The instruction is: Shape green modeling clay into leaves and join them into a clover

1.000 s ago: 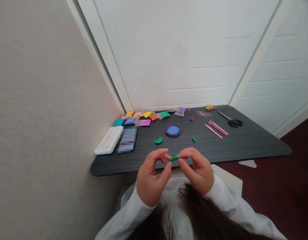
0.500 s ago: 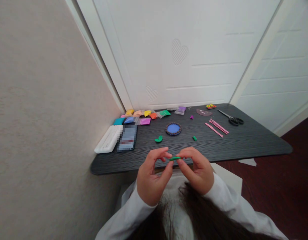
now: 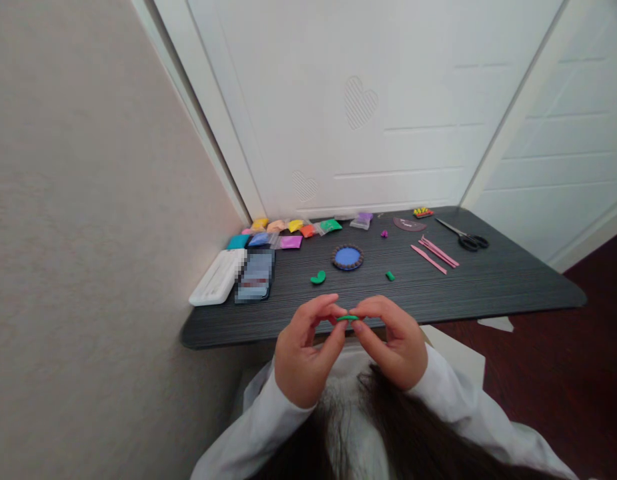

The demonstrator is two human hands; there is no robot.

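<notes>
Between my fingertips, just above the table's front edge, is a thin flat piece of green modelling clay (image 3: 347, 318). My left hand (image 3: 308, 353) pinches its left end with thumb and forefinger. The right end sits in a pinch of my right hand (image 3: 393, 343). Ahead of my left hand lies a curved, leaf-like green clay piece (image 3: 318, 277); a small green clay block (image 3: 390, 275) rests ahead of my right hand. Farther back is a blue clay disc (image 3: 347, 257) ringed with brown beads of clay.
Several colored clay packets (image 3: 291, 243) line the back left, near a phone (image 3: 256, 277) and a white case (image 3: 218, 278). Pink modelling tools (image 3: 438, 252), black-handled scissors (image 3: 468, 241) and a clear curved plate (image 3: 409, 225) lie at right. A purple bit (image 3: 384, 234) sits at the back.
The green clay piece has shifted slightly left and now lies more level between my fingertips. My right fingers have come a little closer to my left ones.
</notes>
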